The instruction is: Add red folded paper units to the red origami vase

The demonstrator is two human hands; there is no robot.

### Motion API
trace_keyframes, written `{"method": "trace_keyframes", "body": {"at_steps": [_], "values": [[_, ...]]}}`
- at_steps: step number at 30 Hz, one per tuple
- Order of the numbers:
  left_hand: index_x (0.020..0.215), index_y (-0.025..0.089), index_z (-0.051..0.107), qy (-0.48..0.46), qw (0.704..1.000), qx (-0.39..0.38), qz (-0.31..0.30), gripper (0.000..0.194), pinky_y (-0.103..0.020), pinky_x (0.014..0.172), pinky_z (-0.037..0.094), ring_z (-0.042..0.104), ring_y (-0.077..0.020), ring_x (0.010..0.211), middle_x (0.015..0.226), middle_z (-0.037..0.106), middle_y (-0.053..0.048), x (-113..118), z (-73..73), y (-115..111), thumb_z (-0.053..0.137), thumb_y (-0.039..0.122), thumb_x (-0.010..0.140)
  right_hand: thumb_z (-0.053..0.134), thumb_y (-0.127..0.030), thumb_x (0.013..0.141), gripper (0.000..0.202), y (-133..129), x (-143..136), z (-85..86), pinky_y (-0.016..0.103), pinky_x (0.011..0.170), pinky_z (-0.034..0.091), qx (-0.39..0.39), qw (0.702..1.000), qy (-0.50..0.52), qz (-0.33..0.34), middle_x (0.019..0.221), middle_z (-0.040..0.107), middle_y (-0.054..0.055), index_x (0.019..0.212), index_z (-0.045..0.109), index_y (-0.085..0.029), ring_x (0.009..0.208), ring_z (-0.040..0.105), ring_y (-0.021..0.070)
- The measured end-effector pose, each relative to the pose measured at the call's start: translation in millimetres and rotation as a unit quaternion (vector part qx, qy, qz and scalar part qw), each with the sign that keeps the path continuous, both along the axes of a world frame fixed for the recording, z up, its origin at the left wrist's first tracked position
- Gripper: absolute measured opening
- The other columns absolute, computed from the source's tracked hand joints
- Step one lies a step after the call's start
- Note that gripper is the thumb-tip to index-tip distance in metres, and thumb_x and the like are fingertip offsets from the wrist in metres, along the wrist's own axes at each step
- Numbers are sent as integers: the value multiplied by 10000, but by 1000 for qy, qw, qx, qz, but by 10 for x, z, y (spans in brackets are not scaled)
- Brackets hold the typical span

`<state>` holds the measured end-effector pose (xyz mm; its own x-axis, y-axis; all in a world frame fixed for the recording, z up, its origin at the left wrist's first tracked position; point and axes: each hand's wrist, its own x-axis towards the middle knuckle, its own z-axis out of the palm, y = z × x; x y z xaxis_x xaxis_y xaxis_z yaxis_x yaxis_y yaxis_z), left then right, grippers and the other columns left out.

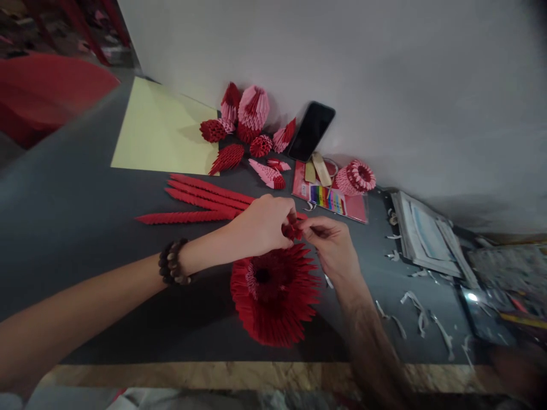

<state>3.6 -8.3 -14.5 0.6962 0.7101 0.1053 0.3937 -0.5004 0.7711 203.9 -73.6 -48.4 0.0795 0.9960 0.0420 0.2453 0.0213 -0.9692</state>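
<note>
My left hand (267, 225), with dark beads at its wrist, is closed on small red folded paper pieces (293, 230). Fingers of my right hand (335, 247) pinch the same pieces from the right. Just below both hands sits a large round red folded-paper body (273, 319) with spiky edges and a dark hollow in its middle. Long red strips of stacked folded paper (192, 217) lie to the left, their right ends passing behind my left hand. How many pieces are between my fingers is hidden.
Pink and red paper models (253, 108) stand near the wall beside a yellow sheet (164, 128). A phone (311, 131) leans on the wall. Nearby are a pink packet (354, 208), a ring-shaped paper model (356, 177), a paper stack (427, 233) and white scraps (421, 313).
</note>
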Motion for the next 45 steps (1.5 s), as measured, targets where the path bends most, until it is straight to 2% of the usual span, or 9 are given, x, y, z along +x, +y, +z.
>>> {"method": "trace_keyframes", "body": {"at_steps": [5,21,28,33,40,45], "values": [[955,166,651,11,1000,9,-1,279,-325,706,443,669,-207,771,828,743,-34,8,-5,1,764,257,717,797,-309,811,90,-15,-40,-33,366,860,571,4,1000,10,-29,901,775,11,887,774,-266,877,710,183],[941,160,659,9,1000,2,5,280,-317,677,444,673,-216,780,897,744,-70,8,18,-11,768,252,700,786,-293,820,46,-17,-69,-25,369,835,577,30,998,-42,-31,856,771,1,856,766,-271,835,706,182],[953,158,665,5,1000,0,8,287,-330,675,438,671,-227,784,887,736,-73,10,7,-7,762,252,700,798,-237,802,59,-31,-102,56,361,821,581,36,998,-39,-42,838,780,-8,843,785,-278,821,712,179],[952,158,663,0,1000,1,0,287,-326,692,439,673,-217,792,892,745,-65,3,4,-6,765,245,698,776,-217,826,65,-58,-94,129,367,822,583,40,996,-77,-26,821,780,-13,833,792,-280,812,717,182],[953,154,664,1,1000,14,1,294,-313,671,422,670,-215,806,888,745,-60,2,-7,-6,766,265,701,746,-199,855,88,-83,-137,146,363,826,591,65,990,-114,-42,851,796,-10,853,798,-270,838,739,188],[949,152,665,-5,1000,3,-8,279,-293,645,410,662,-190,771,886,747,-57,-10,3,-4,754,227,695,716,-146,868,165,-100,-111,244,338,840,585,89,982,-165,1,936,805,-14,857,809,-282,900,746,179]]}}
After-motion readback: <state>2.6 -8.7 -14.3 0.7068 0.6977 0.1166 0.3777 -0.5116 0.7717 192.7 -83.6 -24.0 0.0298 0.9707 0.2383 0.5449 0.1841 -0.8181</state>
